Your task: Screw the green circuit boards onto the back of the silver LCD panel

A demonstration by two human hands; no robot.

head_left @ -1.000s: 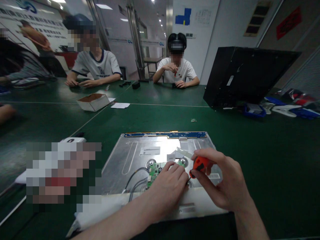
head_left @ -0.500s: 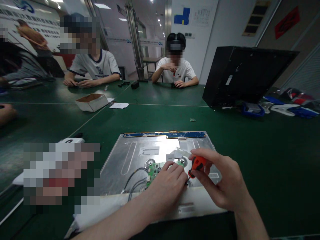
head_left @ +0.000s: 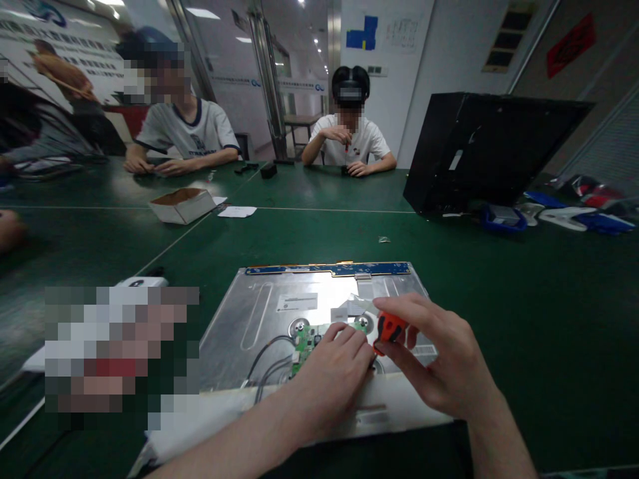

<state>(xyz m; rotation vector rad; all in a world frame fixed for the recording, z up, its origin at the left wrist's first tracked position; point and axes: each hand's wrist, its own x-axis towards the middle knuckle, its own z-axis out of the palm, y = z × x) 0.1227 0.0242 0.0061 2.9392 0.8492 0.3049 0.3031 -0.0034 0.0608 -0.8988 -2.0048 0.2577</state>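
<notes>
A dark green tabletop [head_left: 499, 279] crossed by thin pale lines fills the room's foreground, with a glass door [head_left: 234, 66] and a white wall [head_left: 399, 100] behind it. On it lies one flat silver metal panel [head_left: 262, 299], bearing one long blue circuit strip [head_left: 299, 270] on its far edge and one green circuit board [head_left: 302, 349] at its middle. Beyond the panel sit two people in white T-shirts [head_left: 207, 130]; one open white cardboard box [head_left: 180, 209] stands beyond it to the left, one big black casing [head_left: 474, 156] beyond it to the right. Over the panel's middle, the left hand [head_left: 339, 356] lies palm down, fingers together, covering part of the board; whether they grip anything cannot be told. Above the panel's right half, the right hand [head_left: 432, 346] is bent inward, thumb and forefinger pinching one orange-and-black-handled screwdriver [head_left: 390, 328], its tip hidden.
</notes>
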